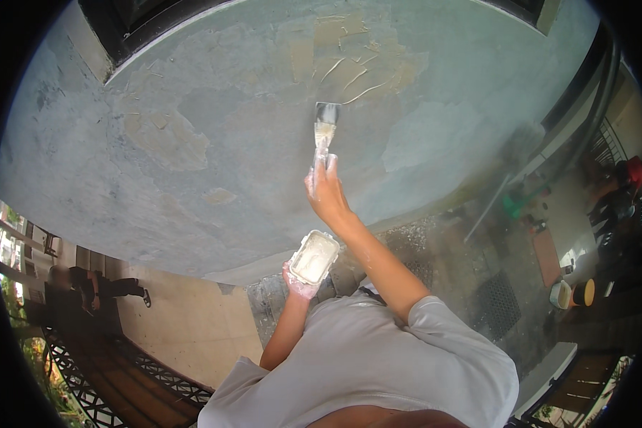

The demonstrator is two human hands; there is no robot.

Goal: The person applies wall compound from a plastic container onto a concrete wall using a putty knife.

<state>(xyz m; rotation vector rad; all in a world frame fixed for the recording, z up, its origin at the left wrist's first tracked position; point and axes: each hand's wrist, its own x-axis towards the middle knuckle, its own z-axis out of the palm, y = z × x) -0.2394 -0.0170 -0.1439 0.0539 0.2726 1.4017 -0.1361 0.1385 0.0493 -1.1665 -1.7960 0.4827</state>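
Right fingers point(320, 173) grip a scraper point(325, 131), open wall point(264, 135) flanking its edge point(328, 105); left fingers point(287, 275) hold a tub point(301, 255).

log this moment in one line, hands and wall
left hand: holds tub of pale paste | right hand: holds scraper, contact with wall unclear | beige patch above blade: ridged

My scraper point(324, 133) is silvery, smeared cream; my tub point(300, 257) is white, its paste point(316, 257) creamy. White streaks my right hand point(326, 194). The mottled wall point(264, 167) is grey-green, with beige patches point(367, 68) at twelve and ten o'clock. My shirt point(378, 349) is pale grey, the floor point(185, 307) at eight beige.
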